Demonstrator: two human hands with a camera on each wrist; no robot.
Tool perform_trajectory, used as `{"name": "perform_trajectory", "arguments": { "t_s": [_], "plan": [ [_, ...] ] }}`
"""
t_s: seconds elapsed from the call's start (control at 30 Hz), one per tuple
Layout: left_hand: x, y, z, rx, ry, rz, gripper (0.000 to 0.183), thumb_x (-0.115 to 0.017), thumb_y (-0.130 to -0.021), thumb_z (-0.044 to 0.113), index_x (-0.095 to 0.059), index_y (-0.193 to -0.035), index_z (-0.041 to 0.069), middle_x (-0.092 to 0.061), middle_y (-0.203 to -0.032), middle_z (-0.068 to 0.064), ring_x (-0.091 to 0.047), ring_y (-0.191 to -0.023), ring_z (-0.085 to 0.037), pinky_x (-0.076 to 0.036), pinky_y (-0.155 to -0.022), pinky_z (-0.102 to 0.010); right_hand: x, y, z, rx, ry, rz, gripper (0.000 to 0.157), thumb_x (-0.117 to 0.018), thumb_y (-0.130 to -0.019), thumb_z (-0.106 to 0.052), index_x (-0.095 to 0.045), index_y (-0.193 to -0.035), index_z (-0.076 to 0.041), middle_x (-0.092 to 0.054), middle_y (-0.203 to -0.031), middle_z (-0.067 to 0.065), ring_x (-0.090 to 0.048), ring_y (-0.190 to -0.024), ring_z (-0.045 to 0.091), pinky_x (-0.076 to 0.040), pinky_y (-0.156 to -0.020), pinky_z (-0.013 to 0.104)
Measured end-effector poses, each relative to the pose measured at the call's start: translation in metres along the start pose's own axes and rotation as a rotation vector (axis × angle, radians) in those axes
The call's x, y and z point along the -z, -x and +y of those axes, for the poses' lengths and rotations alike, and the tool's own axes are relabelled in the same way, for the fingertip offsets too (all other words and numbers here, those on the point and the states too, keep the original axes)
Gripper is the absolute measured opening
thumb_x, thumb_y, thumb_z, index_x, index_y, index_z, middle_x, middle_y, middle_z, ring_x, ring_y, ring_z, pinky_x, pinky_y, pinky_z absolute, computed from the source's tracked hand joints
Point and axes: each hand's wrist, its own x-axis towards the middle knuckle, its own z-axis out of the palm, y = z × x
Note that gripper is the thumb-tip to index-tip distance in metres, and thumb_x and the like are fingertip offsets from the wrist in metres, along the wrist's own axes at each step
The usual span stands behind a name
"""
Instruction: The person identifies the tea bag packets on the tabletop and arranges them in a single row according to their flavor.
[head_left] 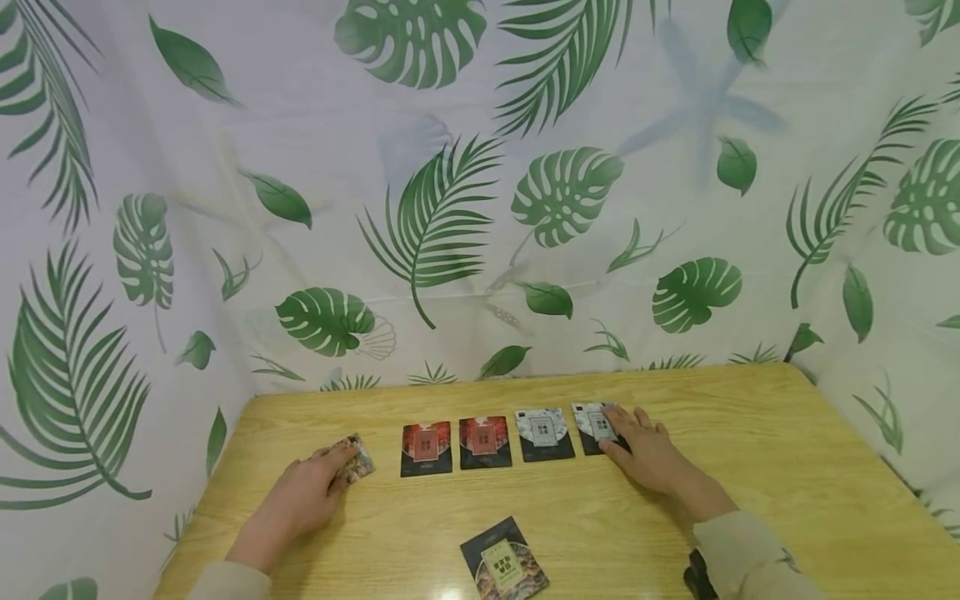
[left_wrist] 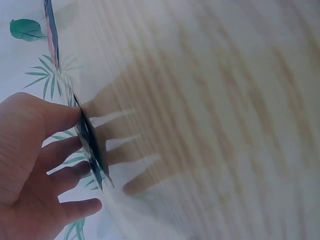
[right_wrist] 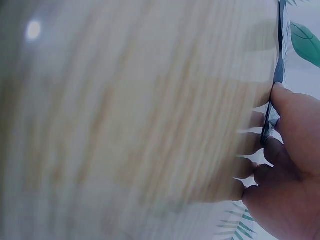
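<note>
My left hand holds a flat packet with a multicoloured food picture at the left of the table, fingers over its upper left part. In the left wrist view the thumb meets that packet's edge, which appears edge-on. On the right, my right hand grips the right side of a black-and-white packet, thumb near its lower corner and forefinger near the upper one. The right wrist view shows this packet edge-on, low against the wood.
Left of the right hand's packet lie another black-and-white packet and two red-and-black ones, in one row. A dark packet with a yellow-green label lies tilted nearer the front. Leaf-printed cloth surrounds the wooden table.
</note>
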Motion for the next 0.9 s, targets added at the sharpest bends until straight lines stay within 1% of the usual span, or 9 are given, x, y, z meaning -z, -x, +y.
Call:
{"name": "perform_trajectory", "arguments": {
  "t_s": [0.1, 0.2, 0.23, 0.3, 0.4, 0.5, 0.63, 0.8, 0.9],
  "plan": [
    [0.002, 0.001, -0.002, 0.02, -0.015, 0.002, 0.047, -0.067, -0.102, 0.01, -0.059, -0.148, 0.005, -0.068, -0.137, -0.026, -0.065, -0.124, -0.052, -0.048, -0.101, -0.075, 0.001, 0.0, -0.001, 0.001, -0.004, -0.003, 0.065, -0.056, -0.11, -0.032, -0.037, -0.161, 0.003, -0.036, -0.164, 0.034, -0.023, -0.15, 0.066, -0.021, -0.115, 0.084],
    [0.005, 0.001, -0.005, 0.037, -0.046, 0.025, 0.044, -0.063, -0.104, 0.006, -0.06, -0.147, 0.005, -0.072, -0.13, -0.024, -0.065, -0.124, -0.052, -0.047, -0.101, -0.077, 0.001, -0.001, -0.001, 0.004, -0.004, -0.004, 0.065, -0.056, -0.11, -0.032, -0.037, -0.161, 0.004, -0.036, -0.163, 0.034, -0.023, -0.15, 0.066, -0.021, -0.114, 0.085],
    [0.006, 0.002, -0.007, 0.042, -0.055, 0.032, 0.042, -0.06, -0.105, 0.004, -0.06, -0.147, 0.006, -0.073, -0.13, -0.023, -0.064, -0.125, -0.053, -0.047, -0.101, -0.077, 0.001, -0.001, -0.001, 0.001, -0.007, -0.007, 0.065, -0.056, -0.11, -0.031, -0.037, -0.161, 0.004, -0.035, -0.164, 0.034, -0.023, -0.15, 0.066, -0.02, -0.115, 0.085],
    [0.009, 0.001, -0.009, 0.046, -0.085, 0.027, 0.043, -0.058, -0.104, 0.0, -0.06, -0.147, 0.007, -0.07, -0.134, -0.023, -0.062, -0.127, -0.055, -0.047, -0.1, -0.078, 0.001, -0.001, 0.0, 0.0, -0.005, -0.006, 0.065, -0.056, -0.11, -0.032, -0.037, -0.161, 0.004, -0.036, -0.163, 0.034, -0.023, -0.15, 0.066, -0.021, -0.114, 0.085],
    [0.012, 0.0, -0.014, 0.066, -0.11, -0.008, 0.048, -0.057, -0.103, -0.003, -0.059, -0.149, 0.01, -0.064, -0.142, -0.026, -0.058, -0.13, -0.057, -0.044, -0.101, -0.081, 0.0, -0.001, 0.001, 0.0, -0.003, -0.004, 0.065, -0.056, -0.11, -0.033, -0.037, -0.161, 0.003, -0.036, -0.163, 0.034, -0.023, -0.15, 0.066, -0.021, -0.114, 0.085],
    [0.013, 0.001, -0.017, 0.085, -0.134, -0.051, 0.053, -0.061, -0.102, -0.001, -0.056, -0.152, 0.013, -0.06, -0.146, -0.029, -0.056, -0.131, -0.058, -0.043, -0.101, -0.082, 0.0, -0.001, 0.001, 0.003, 0.001, -0.004, 0.066, -0.055, -0.11, -0.034, -0.037, -0.161, 0.003, -0.036, -0.163, 0.035, -0.024, -0.149, 0.067, -0.022, -0.114, 0.085],
    [0.012, 0.002, -0.018, 0.09, -0.157, -0.082, 0.055, -0.065, -0.103, 0.008, -0.052, -0.156, 0.013, -0.058, -0.147, -0.031, -0.056, -0.132, -0.057, -0.043, -0.101, -0.081, 0.0, -0.001, 0.0, 0.004, -0.001, -0.002, 0.066, -0.056, -0.11, -0.033, -0.037, -0.161, 0.004, -0.036, -0.163, 0.035, -0.024, -0.149, 0.067, -0.022, -0.113, 0.085],
    [0.006, 0.004, -0.017, 0.099, -0.172, -0.097, 0.056, -0.062, -0.106, 0.019, -0.047, -0.16, 0.013, -0.056, -0.146, -0.034, -0.054, -0.133, -0.057, -0.043, -0.101, -0.081, 0.002, 0.0, -0.001, 0.003, -0.005, -0.003, 0.065, -0.056, -0.11, -0.033, -0.037, -0.161, 0.004, -0.036, -0.163, 0.035, -0.023, -0.149, 0.067, -0.021, -0.114, 0.085],
    [0.002, 0.005, -0.016, 0.115, -0.161, -0.099, 0.058, -0.061, -0.107, 0.025, -0.045, -0.161, 0.014, -0.053, -0.149, -0.036, -0.052, -0.136, -0.058, -0.041, -0.103, -0.082, 0.002, 0.001, -0.002, 0.0, -0.007, -0.005, 0.065, -0.056, -0.11, -0.031, -0.037, -0.161, 0.004, -0.036, -0.163, 0.035, -0.023, -0.149, 0.067, -0.021, -0.114, 0.085]
  ]
}}
